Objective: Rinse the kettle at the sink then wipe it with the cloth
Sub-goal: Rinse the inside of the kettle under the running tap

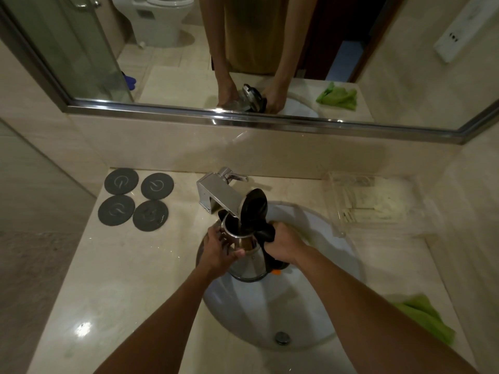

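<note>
No readable words, brand names or numbers anywhere. Only a pale curved swirl mark on each of the four round grey coasters (136, 199) at the back left of the table (113, 265), too faint to read as a letter or logo. Nothing legible on the kettle (247, 259) or on the white wall panel (459, 28) either.

The sink (324, 306) sits in the counter (121, 279), with the faucet (216, 193) behind it at the back edge. The kettle (248, 255) is held over the sink, its open mouth under the faucet spout, lid (255, 209) tipped up behind. The left hand (218, 251) is on its left side, the right hand (285, 245) on the handle at right. 4 coasters (136, 199) lie left of the faucet, a tray (359, 201) right of it. The cloth (426, 317) lies right of the sink, near the front edge. The mirror (243, 49) hangs above, behind everything.
</note>
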